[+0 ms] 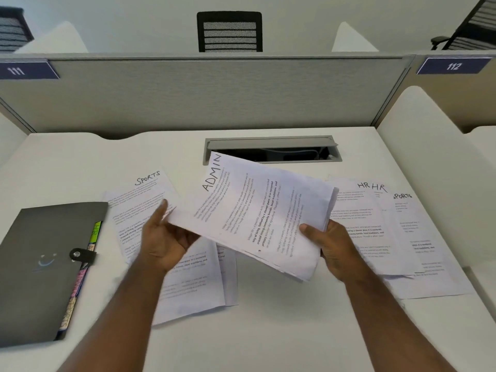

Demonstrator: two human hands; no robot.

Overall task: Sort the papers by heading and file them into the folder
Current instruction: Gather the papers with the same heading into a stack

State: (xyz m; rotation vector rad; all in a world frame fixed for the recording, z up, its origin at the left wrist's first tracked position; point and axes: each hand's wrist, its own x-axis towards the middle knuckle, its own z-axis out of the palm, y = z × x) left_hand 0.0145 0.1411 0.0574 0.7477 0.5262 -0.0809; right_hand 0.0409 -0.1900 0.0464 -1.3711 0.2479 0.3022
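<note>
Both hands hold a small stack of white papers headed ADMIN [255, 210] above the middle of the desk, turned sideways. My left hand [163, 240] grips its left edge and my right hand [332, 248] grips its right edge. Under and left of the stack lies a sheet headed SPORTS [139, 202] on top of other sheets. To the right lie overlapping sheets headed HR [359, 210] and another SPORTS sheet [418, 237]. A closed grey folder [45, 259] with coloured tabs and a snap strap sits at the left.
A grey partition [214, 95] bounds the back of the white desk [268, 331]. An open cable tray [271, 149] sits in the desk behind the papers. A white curved divider [429, 146] rises on the right. A black chair [229, 32] stands beyond the partition.
</note>
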